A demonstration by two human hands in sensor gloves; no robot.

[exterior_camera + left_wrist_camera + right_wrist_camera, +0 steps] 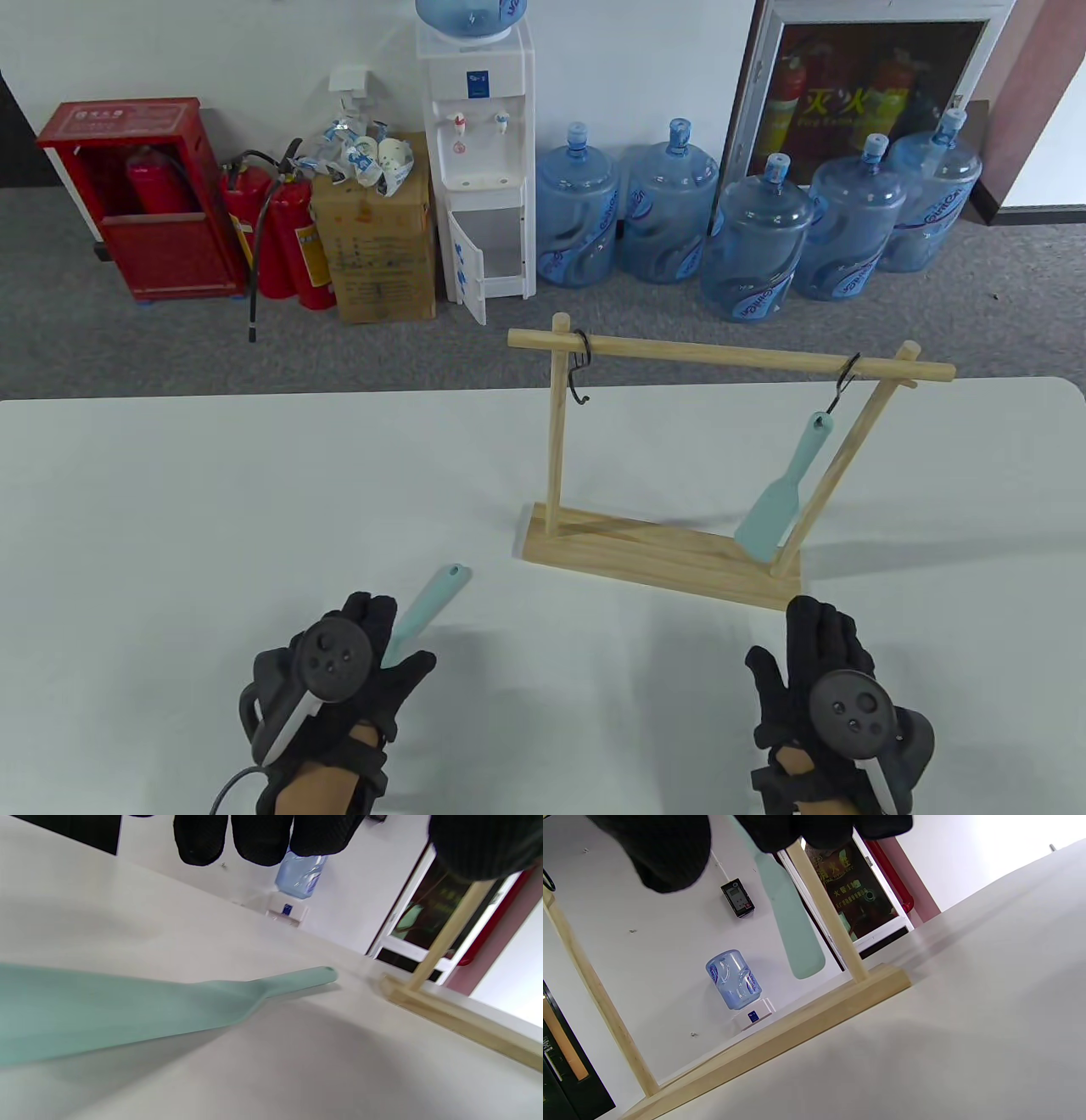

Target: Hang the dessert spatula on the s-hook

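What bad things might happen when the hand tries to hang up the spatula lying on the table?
The empty s-hook hangs loosely on the rack's bar and may swing away. The spatula under the left hand has a small handle hole, easy to miss. Bumping the light rack could shake the hanging spatula.

Cabinet poster [857, 102] perhaps "灭火", bottle labels unreadable

An office or workplace back room: water dispenser [477, 153], spare water jugs [755, 238], fire extinguishers [284, 233].

Overhead table view; low wrist views toward rack [730, 352].
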